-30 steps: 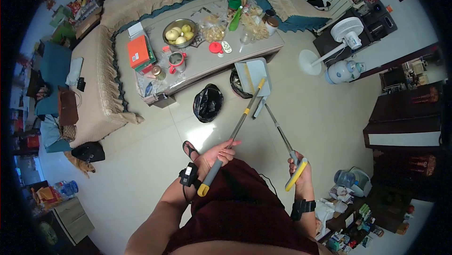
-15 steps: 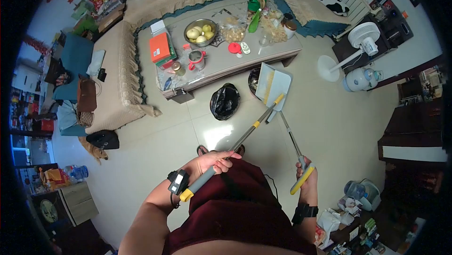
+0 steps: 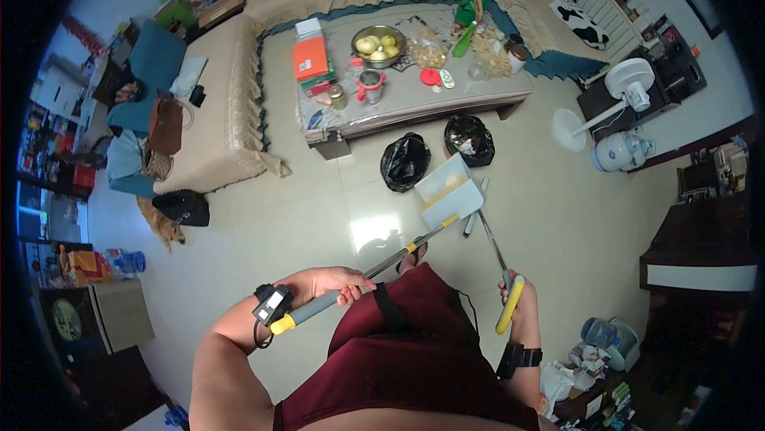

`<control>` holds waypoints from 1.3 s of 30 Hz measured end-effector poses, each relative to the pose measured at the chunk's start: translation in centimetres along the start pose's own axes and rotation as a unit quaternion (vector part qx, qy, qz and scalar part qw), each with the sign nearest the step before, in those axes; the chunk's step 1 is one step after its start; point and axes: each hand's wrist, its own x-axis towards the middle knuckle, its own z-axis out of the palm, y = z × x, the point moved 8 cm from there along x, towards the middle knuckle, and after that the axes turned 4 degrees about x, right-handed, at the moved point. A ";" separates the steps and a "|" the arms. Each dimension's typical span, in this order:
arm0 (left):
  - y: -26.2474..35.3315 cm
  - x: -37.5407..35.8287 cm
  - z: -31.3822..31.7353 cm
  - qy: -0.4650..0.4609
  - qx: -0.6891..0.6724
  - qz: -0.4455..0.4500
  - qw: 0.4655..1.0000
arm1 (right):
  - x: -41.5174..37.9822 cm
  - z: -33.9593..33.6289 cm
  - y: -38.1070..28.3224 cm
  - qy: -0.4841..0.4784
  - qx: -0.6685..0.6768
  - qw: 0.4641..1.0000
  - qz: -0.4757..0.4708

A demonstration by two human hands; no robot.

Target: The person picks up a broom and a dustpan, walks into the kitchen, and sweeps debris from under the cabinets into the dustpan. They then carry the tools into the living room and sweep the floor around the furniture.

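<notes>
My left hand (image 3: 339,282) is wrapped round the grey-and-yellow pole of a dustpan (image 3: 456,198). The pan, pale blue-white with yellowish teeth along its inside, is just in front of the two black-bagged bins. In my right hand (image 3: 519,297) is the yellow-and-grey grip of a second metal pole, apparently a broom. Its narrow grey head (image 3: 470,226) shows partly from behind the pan; bristles cannot be made out. A black-bagged bin (image 3: 406,162) stands left of the pan, and another bin (image 3: 469,141) with some litter inside stands behind it.
A low table (image 3: 414,106) holds a steel bowl of fruit (image 3: 378,47), a red-handled cup (image 3: 370,86), bags and boxes. Sofas line the left and back. At right stand a white fan (image 3: 628,83) and a water jug (image 3: 624,152). A dog (image 3: 162,224) lies at left.
The dustpan has moved from over the right bin toward me and left, uncovering that bin. My left hand is lower and farther left. The view has shifted, and one foot has stepped forward.
</notes>
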 end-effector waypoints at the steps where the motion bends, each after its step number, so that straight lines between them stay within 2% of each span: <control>1: -1.3 -0.6 -0.6 0.020 0.008 0.001 1.000 | -0.6 0.6 0.8 -0.001 -0.022 1.000 0.002; 7: -10.2 -3.9 -3.8 0.087 0.026 0.034 0.995 | -5.5 5.2 5.6 -0.032 -0.133 0.991 -0.007; 9: -13.2 -5.3 -4.5 0.101 0.022 0.056 0.993 | -6.7 6.7 7.5 -0.069 -0.185 0.980 -0.007; 12: -17.7 -6.5 -6.5 0.144 -0.009 0.076 0.987 | -8.0 8.9 10.7 -0.111 -0.238 0.965 0.005; 15: -21.3 -7.0 -9.0 0.141 -0.090 0.085 0.982 | -10.0 12.4 13.3 -0.160 -0.276 0.947 0.022; 22: -25.4 -6.2 -14.6 0.162 -0.202 0.164 0.952 | -13.2 22.4 19.0 -0.316 -0.415 0.848 0.098; 26: -26.7 -7.7 -16.8 0.244 -0.275 0.191 0.910 | -13.3 27.5 21.0 -0.356 -0.457 0.806 0.126; 30: -26.6 -11.2 -17.7 0.279 -0.347 0.260 0.857 | -12.3 32.9 24.1 -0.411 -0.488 0.756 0.145; 31: -26.7 -11.6 -18.4 0.251 -0.366 0.292 0.847 | -12.4 34.1 25.0 -0.414 -0.497 0.746 0.158; 34: -27.6 -14.8 -19.6 0.322 -0.414 0.343 0.779 | -14.1 37.6 27.1 -0.423 -0.530 0.707 0.199; 37: -29.8 -16.8 -21.1 0.318 -0.466 0.461 0.685 | -14.6 40.0 30.0 -0.460 -0.586 0.636 0.199; 39: -32.1 -17.7 -21.6 0.327 -0.522 0.467 0.635 | -16.1 42.4 32.0 -0.492 -0.609 0.594 0.186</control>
